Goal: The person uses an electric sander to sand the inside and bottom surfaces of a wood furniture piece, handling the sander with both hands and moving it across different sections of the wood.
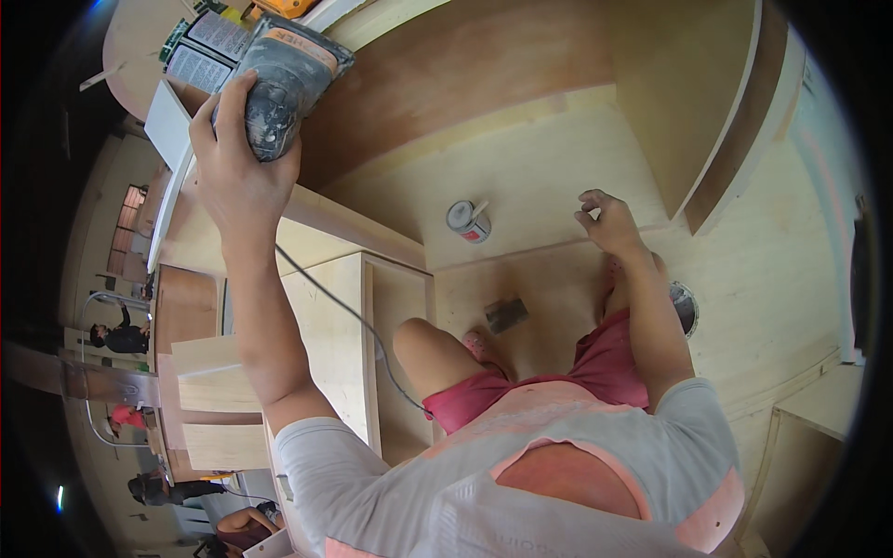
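Observation:
At the upper left, my left hand is closed over the body of a dusty dark electric sander with an orange label. The sander is lifted near the top edge of the wooden cabinetwork. A dark cord shows below my left wrist and curves down toward my lap. My right hand hovers over the pale plywood at centre right, its fingers loosely bent and the thumb apart, with nothing visible in them. Left of that hand stands a small open can with a stick in it.
A flat dark block lies between my feet. Beside my right thigh is a round dark container. Labelled tins stand behind the sander. A wooden panel rises at the right, and an open cabinet frame is at my left. Several people are farther left.

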